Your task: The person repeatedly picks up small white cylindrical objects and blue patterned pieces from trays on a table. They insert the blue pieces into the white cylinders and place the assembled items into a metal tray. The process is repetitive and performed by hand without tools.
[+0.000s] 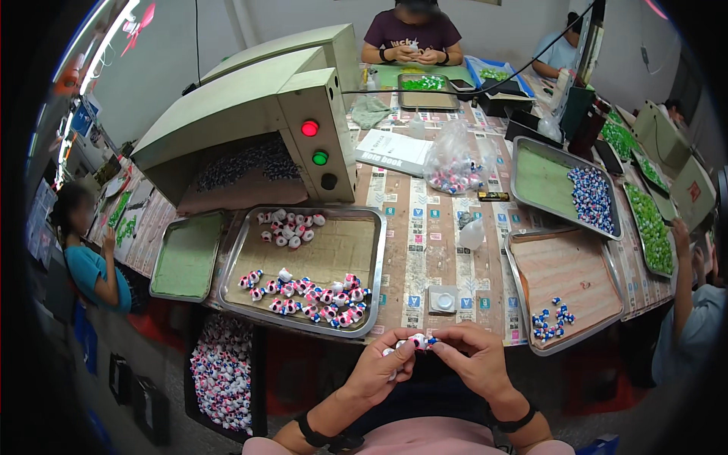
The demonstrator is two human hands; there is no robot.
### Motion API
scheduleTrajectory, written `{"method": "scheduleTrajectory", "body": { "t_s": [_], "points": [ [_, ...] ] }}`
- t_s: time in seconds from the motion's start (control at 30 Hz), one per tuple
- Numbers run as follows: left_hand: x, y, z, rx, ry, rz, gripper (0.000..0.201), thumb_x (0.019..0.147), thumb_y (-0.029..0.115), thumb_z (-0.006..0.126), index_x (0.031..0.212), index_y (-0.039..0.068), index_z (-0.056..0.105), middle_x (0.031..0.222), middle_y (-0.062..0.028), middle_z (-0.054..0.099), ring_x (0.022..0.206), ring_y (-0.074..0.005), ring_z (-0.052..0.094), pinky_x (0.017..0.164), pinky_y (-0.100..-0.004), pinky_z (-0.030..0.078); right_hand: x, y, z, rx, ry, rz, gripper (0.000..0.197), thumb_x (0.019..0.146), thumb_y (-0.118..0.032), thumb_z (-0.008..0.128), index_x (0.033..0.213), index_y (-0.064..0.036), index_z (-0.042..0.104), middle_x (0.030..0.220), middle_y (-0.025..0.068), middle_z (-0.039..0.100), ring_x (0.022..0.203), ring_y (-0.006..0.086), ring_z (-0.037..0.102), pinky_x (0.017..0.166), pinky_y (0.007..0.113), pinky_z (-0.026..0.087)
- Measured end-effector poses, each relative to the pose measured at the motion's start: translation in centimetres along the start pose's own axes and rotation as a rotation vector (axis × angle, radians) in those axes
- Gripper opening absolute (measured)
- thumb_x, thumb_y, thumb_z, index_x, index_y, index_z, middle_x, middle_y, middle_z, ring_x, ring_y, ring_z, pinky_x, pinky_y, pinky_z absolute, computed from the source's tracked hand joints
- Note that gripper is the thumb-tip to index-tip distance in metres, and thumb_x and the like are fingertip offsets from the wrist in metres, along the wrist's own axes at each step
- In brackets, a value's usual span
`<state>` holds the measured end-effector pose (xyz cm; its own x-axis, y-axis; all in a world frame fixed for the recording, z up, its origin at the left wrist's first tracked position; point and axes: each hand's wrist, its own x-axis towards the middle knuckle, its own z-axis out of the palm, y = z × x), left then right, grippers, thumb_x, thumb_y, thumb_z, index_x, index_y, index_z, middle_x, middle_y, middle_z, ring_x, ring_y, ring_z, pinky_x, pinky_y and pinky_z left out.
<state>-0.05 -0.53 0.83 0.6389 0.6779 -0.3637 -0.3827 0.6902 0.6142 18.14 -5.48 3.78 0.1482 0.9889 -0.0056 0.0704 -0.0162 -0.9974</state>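
My left hand (377,369) is closed around several small white toy heads with pink and dark patches, and one head (418,341) sticks up at its fingertips. Against that head, my right hand (478,362) pinches a small blue-and-white toy body (432,343); the two pieces touch. Ahead and to the left, a metal tray (345,246) lined with cardboard holds loose white heads (288,229) and, along its near side, joined toy figures (326,299). To the right, a second lined tray (565,262) carries small blue-and-white bodies (552,320).
A small square dish (442,299) with a white round piece sits just ahead. Behind the left tray stands a beige machine (227,114) with red and green lights. A crate of figures (221,371) is at lower left. Another person (413,38) works across the table.
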Motion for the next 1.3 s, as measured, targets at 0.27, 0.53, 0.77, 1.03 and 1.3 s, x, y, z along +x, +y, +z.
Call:
{"method": "scheduleTrajectory", "body": {
  "t_s": [0.27,0.53,0.77,1.03,1.3],
  "points": [
    [-0.1,-0.3,0.2,-0.005,0.002,0.014,0.025,0.093,0.013,0.064,0.116,0.006,0.060,0.083,0.0011,0.059,0.064,-0.0049,0.050,0.052,-0.0179,0.037,-0.3,0.6,0.1,0.104,0.013,-0.010,0.018,0.082,-0.004,0.074,0.100,0.0001,0.072,0.093,0.0082,0.066,0.084,0.0117,0.063,0.072,0.022,0.050],
    [-0.3,-0.4,-1.0,0.051,0.004,0.008,0.027,0.092,0.015,0.066,0.115,0.003,0.061,0.086,-0.0019,0.062,0.063,-0.0071,0.050,0.051,-0.0199,0.035,0.3,0.5,-0.6,-0.002,-0.117,-0.065,0.019,0.083,-0.007,0.075,0.101,-0.0039,0.074,0.094,0.0082,0.068,0.081,0.0119,0.063,0.069,0.022,0.048],
    [-1.0,3.9,-2.0,0.516,0.168,0.264,0.024,0.092,0.018,0.067,0.111,0.002,0.065,0.090,-0.0039,0.066,0.065,-0.0064,0.053,0.055,-0.0209,0.043,0.6,-1.5,-2.4,-0.223,-0.088,-0.194,0.021,0.083,-0.005,0.071,0.104,-0.0029,0.072,0.098,0.0100,0.070,0.083,0.0168,0.065,0.070,0.026,0.051],
    [0.8,10.4,-8.1,1.439,0.524,0.847,0.020,0.076,0.003,0.071,0.096,0.000,0.069,0.092,-0.0132,0.066,0.087,-0.0263,0.063,0.081,-0.0335,0.048,0.0,-0.9,-11.2,-0.619,0.507,-0.225,0.016,0.083,0.000,0.066,0.098,0.0006,0.070,0.095,0.0112,0.068,0.081,0.0181,0.066,0.066,0.027,0.052],
    [-0.1,9.4,-7.0,0.660,0.509,0.629,0.035,0.085,-0.003,0.060,0.119,-0.002,0.062,0.097,-0.0069,0.060,0.074,-0.0139,0.060,0.059,-0.0215,0.047,-1.9,0.9,-16.2,-0.993,0.416,-0.078,0.018,0.075,-0.001,0.063,0.093,-0.0019,0.069,0.095,0.0145,0.065,0.093,0.0339,0.058,0.086,0.040,0.046]
  ]
}}
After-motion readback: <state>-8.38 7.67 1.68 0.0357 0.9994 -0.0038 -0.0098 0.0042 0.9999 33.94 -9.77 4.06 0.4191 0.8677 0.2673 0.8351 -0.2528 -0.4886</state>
